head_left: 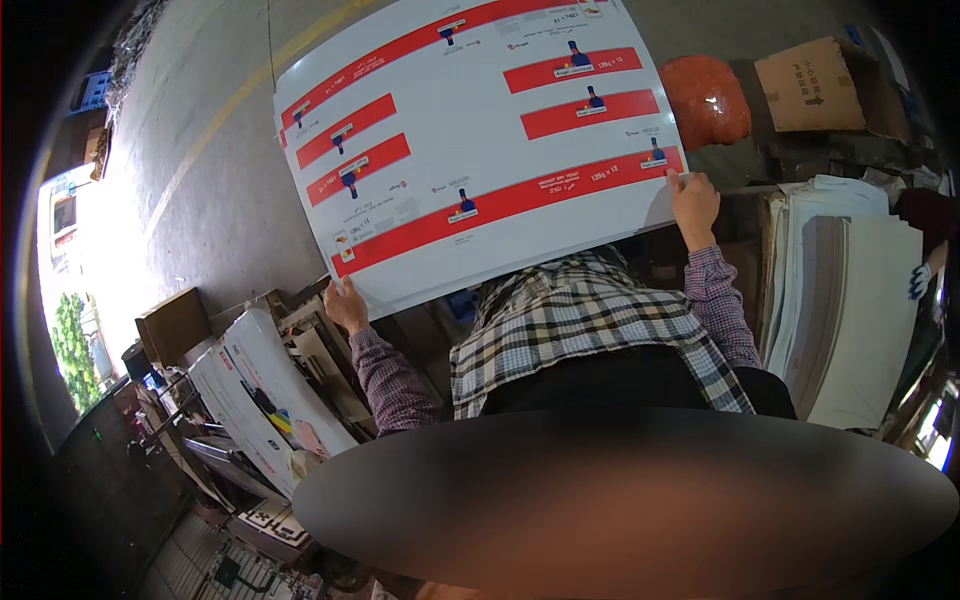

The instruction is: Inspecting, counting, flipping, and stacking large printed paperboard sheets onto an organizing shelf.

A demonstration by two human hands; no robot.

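White and red, a broad printed sheet point(465, 135) is pinched at its near edge by both hands: the left hand point(347, 307), at seven o'clock from its centre, has thumb and fingers clamped on the corner, and the right hand point(696, 208), between three and four, grips the other near corner with the thumb over the edge and the remaining fingers partly hidden. The sheet is held out before the body at a slant, its right side higher in view, its far edge partly cut off at twelve. Its face is smooth, with a long red band along the near side, another along the far side, and two short ones stacked at each flank; small dark-blue motifs with yellow specks sit on them, and the middle is plain white. Checked sleeves point(722, 300) run back from the wrists. At five o'clock, below the near edge, spreads a black, white and yellow plaid cloth point(590, 315). Farther out, pale stacked sheets point(870, 320) stand at four, a glossy orange-red object point(705, 100) and a brown carton point(810, 85) lie between two and three, a brown box point(172, 325) is at eight, and a yellow floor line point(205, 135) crosses near nine.
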